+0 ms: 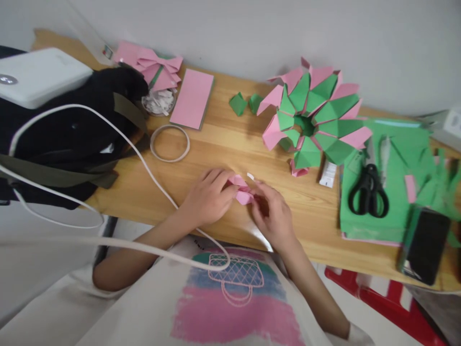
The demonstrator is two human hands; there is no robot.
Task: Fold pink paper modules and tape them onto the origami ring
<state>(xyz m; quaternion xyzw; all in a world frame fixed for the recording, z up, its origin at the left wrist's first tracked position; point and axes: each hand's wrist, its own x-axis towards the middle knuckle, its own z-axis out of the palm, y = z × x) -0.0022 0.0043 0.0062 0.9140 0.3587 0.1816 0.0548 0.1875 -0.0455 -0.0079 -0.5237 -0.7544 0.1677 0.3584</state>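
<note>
Near the table's front edge, a small folded pink paper piece [244,197] is held between both hands. My left hand [213,194] grips its left side with bent fingers. On its right side, the fingertips of my right hand [274,214] close on the paper. A small white item [250,176] shows just above my right fingertips; what it is cannot be made out. Beyond the hands, to the right, stands a large ring of folded green and pink paper [334,115]. Two small green folded pieces [238,104] lie left of that ring.
Black scissors [368,192] rest on green paper sheets [389,226] at right, near a phone [425,245] and a small white tube [328,173]. A tape ring [170,159], pink paper stack [192,98] and black bag [72,129] are left. A white cable [144,163] crosses the left side.
</note>
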